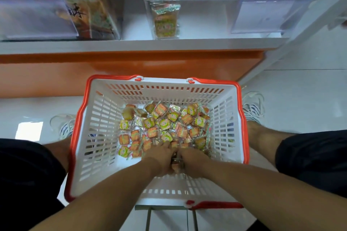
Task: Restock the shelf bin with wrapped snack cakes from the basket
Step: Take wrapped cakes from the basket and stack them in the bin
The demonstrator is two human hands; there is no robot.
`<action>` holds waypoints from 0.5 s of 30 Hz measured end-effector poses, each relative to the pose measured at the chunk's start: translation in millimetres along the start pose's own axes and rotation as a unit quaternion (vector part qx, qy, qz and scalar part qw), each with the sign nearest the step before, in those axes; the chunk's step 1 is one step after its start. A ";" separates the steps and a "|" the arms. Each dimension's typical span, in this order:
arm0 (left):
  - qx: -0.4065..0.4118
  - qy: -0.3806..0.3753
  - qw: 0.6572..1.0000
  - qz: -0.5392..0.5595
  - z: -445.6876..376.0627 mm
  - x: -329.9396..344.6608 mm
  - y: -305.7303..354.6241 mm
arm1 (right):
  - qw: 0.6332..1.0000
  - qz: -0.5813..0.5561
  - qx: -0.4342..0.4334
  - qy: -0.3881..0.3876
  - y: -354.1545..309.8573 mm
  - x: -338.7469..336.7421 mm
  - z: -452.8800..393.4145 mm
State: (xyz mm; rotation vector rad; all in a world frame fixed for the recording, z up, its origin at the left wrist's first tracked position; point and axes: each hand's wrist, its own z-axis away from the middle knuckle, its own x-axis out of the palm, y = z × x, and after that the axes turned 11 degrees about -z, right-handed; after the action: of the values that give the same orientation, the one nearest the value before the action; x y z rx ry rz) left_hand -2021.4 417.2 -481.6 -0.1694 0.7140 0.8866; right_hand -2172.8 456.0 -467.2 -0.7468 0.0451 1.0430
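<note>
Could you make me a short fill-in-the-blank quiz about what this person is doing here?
1. Both hands, the left hand and the right hand, reach into the white ____ with the orange rim.
2. The basket holds many small wrapped ____.
3. The clear bin on the shelf is nearly ____, with a few cakes at its left end.
4. The basket stands between the person's two ____.

Missing words: basket; cakes; empty; shoes

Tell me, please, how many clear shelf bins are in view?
3: left bin with orange packs, middle bin holding few snack cakes, right bin partly visible; more may be hidden.
</note>
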 end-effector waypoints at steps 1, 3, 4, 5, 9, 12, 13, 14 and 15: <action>0.000 0.014 1.000 0.006 -1.3 0.6 1.5 | 1.000 -0.022 0.009 0.009 0.2 -3.8 -0.7; -0.008 0.055 0.998 0.037 -2.6 -0.4 2.5 | 0.998 -0.052 0.041 0.019 -0.8 -16.9 0.5; -0.014 0.076 0.995 0.067 -1.6 -2.0 2.0 | 0.996 -0.060 0.062 0.021 -1.9 -24.3 2.4; -0.018 0.083 0.990 0.108 0.3 -4.3 0.5 | 0.994 -0.067 0.076 0.029 -2.9 -31.5 4.0; -0.036 0.097 0.959 0.263 12.4 -28.5 -13.0 | 0.993 -0.082 0.070 0.051 -18.4 -68.5 12.2; -0.034 0.068 0.921 0.383 26.9 -73.2 -31.7 | 0.998 -0.021 0.054 0.029 -50.1 -112.6 25.8; -0.031 0.057 0.914 0.401 33.8 -92.0 -38.5 | 0.998 -0.002 0.055 0.023 -63.6 -129.9 34.0; -0.026 0.048 0.909 0.412 42.0 -111.8 -44.9 | 0.998 0.009 0.059 0.020 -76.2 -147.3 42.5; -0.020 0.042 0.905 0.423 51.0 -131.2 -49.9 | 0.998 0.024 0.057 0.025 -90.0 -164.2 53.9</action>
State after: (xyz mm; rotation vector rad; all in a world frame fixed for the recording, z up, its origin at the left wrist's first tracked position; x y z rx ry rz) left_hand -2013.3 321.6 -367.2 0.0848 0.8612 1.7345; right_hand -2204.1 336.0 -316.9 -0.6699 0.1655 1.0588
